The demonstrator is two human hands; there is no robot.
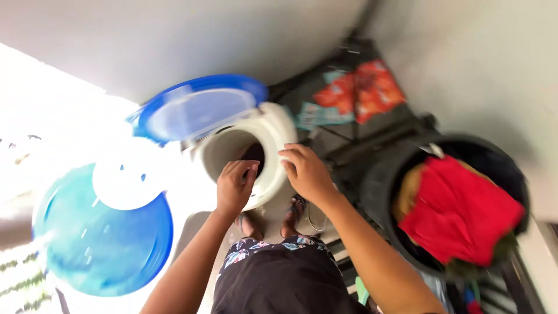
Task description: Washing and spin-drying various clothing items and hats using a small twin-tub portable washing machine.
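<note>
A small white top-loading washer tub [273,131] stands in front of me with its blue transparent lid [200,107] raised at the back. My left hand [234,185] is curled at the near rim of the tub opening; whether it holds anything is unclear. My right hand [307,170] rests on the right side of the rim, fingers bent over the edge. The inside of the tub is dark and its contents are hidden.
A black basket [378,186] at the right holds a red cloth [459,212] on other clothes. A blue round lid with a white disc [102,229] lies at the left. Orange packets [363,90] sit on a dark rack behind. My feet are below the tub.
</note>
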